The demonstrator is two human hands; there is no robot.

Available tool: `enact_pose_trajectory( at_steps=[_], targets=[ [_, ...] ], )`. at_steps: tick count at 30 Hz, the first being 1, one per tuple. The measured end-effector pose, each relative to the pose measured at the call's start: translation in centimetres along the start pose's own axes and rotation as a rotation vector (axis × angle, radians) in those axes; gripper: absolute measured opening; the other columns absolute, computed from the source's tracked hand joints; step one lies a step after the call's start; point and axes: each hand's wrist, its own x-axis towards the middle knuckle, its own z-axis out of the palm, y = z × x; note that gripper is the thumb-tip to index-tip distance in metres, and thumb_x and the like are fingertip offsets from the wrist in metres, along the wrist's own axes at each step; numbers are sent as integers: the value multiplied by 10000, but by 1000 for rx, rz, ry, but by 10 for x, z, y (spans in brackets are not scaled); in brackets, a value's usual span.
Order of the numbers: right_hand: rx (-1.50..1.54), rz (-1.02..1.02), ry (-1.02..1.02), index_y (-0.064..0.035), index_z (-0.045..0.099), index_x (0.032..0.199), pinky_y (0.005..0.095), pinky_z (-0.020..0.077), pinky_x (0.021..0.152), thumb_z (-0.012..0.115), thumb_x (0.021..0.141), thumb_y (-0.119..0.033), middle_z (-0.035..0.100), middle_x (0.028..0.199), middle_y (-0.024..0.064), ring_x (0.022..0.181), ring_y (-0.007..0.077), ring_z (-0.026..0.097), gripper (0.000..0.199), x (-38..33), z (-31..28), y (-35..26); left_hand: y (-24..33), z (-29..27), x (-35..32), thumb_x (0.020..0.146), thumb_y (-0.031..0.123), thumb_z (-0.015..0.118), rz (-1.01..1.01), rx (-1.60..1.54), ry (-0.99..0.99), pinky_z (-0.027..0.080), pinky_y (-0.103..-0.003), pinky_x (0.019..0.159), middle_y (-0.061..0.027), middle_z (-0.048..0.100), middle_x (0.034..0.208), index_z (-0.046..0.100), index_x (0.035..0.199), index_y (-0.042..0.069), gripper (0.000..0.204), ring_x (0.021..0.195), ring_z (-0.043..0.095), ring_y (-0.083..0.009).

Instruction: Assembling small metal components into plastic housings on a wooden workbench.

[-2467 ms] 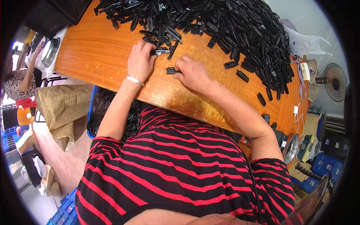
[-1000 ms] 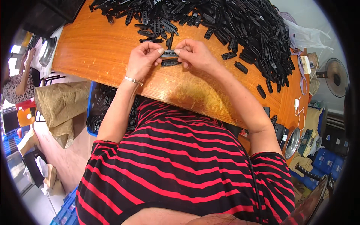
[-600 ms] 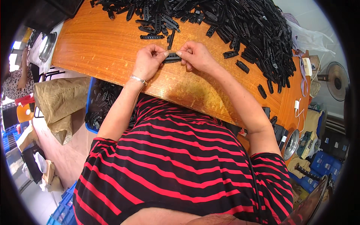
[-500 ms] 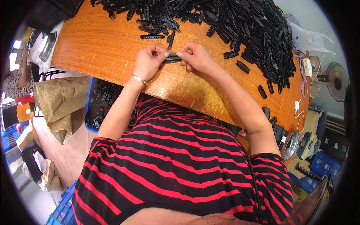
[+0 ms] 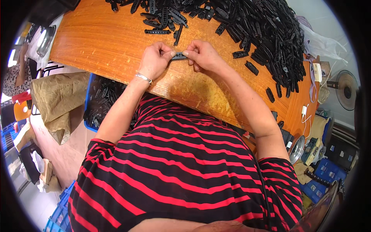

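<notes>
Both of my hands hold one small black plastic strip [image 5: 179, 56] just above the orange wooden table [image 5: 104, 42]. My left hand [image 5: 154, 60], with a silver bracelet on the wrist, pinches its left end. My right hand [image 5: 203, 55] pinches its right end. A large heap of the same black plastic parts [image 5: 266, 27] covers the far right of the table. A smaller scatter of black parts [image 5: 164, 17] lies just beyond my hands.
A blue bin [image 5: 101, 102] full of black parts stands on the floor under the table's left edge, beside a brown paper sack [image 5: 58, 100]. A fan [image 5: 346, 87] and blue crates [image 5: 328, 170] are at the right. Another person [image 5: 15, 75] sits at far left.
My hands picked a black strip off the table, brought it together between them and drew it slightly nearer; since half a second ago they hold it almost still.
</notes>
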Motion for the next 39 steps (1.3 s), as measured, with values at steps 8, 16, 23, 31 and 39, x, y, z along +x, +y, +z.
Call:
enact_pose_trajectory(
  at_steps=[8,16,23,31,39],
  targets=[
    [-28,159,-71,15,503,869,275,375,346,614,919,-175,576,584,68,398,120,497,226,11,-7,-13,12,-7,12,845,183,692,-28,244,-104,461,-290,611,-58,607,702,590,822,11,201,636,547,-131],
    [-315,65,44,-13,511,861,292,381,361,644,890,-156,574,569,51,410,124,500,198,13,2,-9,9,-2,14,783,170,713,125,289,-3,480,-378,737,-133,622,835,597,829,27,189,797,591,-291],
    [-179,-249,177,-29,531,847,283,447,497,624,886,-142,597,612,49,536,127,574,152,-22,13,11,-4,-6,-15,844,152,685,138,20,-69,472,-298,674,-68,624,809,626,947,-12,202,719,581,-173],
    [-428,-258,237,-34,595,888,374,492,681,631,869,-221,656,829,122,770,231,640,192,-63,-30,5,-5,-97,-58,873,104,638,-76,-41,-216,390,-197,603,20,596,782,642,1012,7,170,680,506,-57],
    [-1095,-227,649,-91,633,975,420,509,686,715,766,-143,607,999,104,817,332,637,231,-69,-116,55,-47,-184,-72,844,110,673,4,386,203,501,-274,724,-64,672,885,645,992,-22,200,779,629,-145]
  ],
)
